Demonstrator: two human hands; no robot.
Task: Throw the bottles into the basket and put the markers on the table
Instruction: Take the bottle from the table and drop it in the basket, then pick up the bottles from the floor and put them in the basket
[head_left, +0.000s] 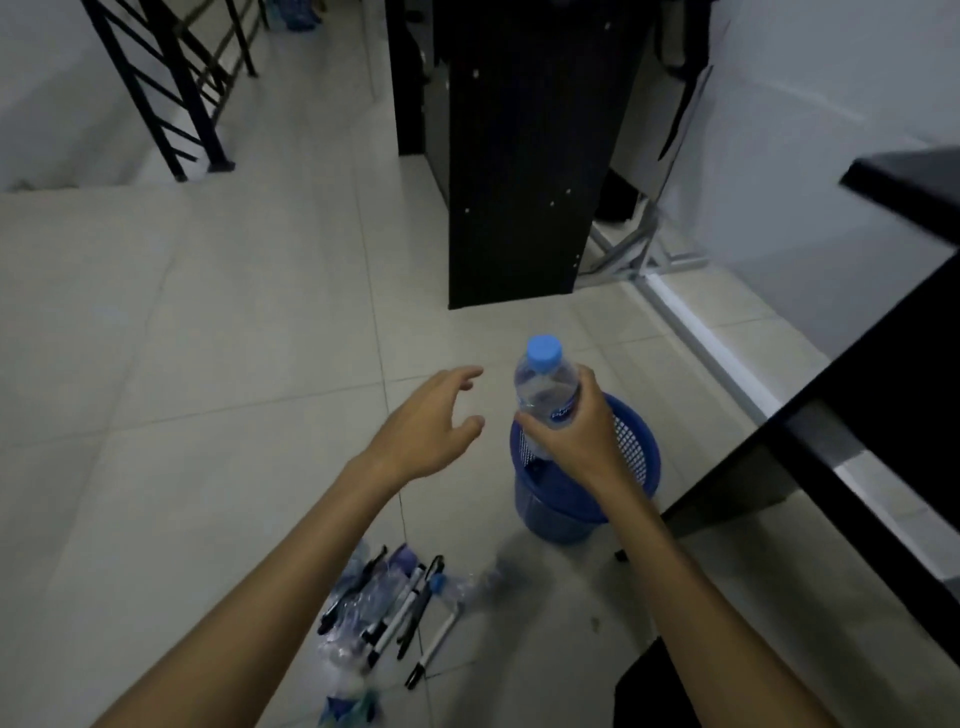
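My right hand (576, 436) grips a clear plastic bottle (545, 384) with a light blue cap, held upright just above the rim of the blue mesh basket (631, 467) on the floor. My left hand (431, 426) hovers open to the left of the bottle, fingers spread, holding nothing. On the tiles near my feet lies a pile of crushed clear bottles (358, 618) mixed with several black-and-white markers (400, 613). One marker (434, 647) lies a little apart at the pile's right edge.
A black table (893, 395) stands at the right, its edge close to the basket. A tall black cabinet (524, 156) stands ahead. A black metal railing (171, 88) is at the far left. Pale floor tiles (208, 338) stretch across the left.
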